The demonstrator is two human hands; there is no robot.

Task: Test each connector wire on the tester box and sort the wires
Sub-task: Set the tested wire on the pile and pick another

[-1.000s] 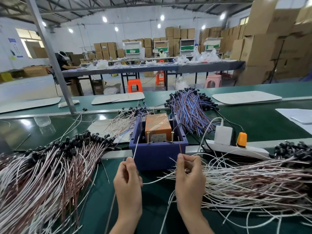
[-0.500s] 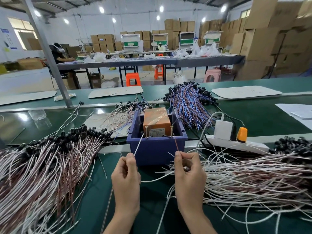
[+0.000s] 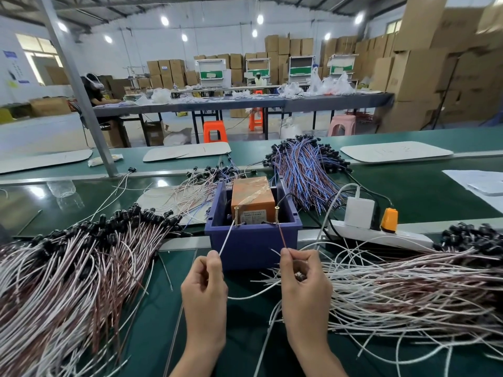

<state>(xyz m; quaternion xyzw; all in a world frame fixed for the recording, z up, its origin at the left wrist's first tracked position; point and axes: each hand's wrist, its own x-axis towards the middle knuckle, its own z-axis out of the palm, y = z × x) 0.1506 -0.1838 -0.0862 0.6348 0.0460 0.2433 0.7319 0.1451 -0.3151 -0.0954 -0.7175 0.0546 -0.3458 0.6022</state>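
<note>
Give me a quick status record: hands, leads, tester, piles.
left hand: pinches white lead, tip at left post
right hand: pinches red lead, tip at right post
contact: both tips seem to reach the posts; not certain
tester: orange box inside blue bin
left pile: red and white wires, left of bin
right pile: red and white wires, right of bin
far pile: blue and red wires, behind bin
</note>
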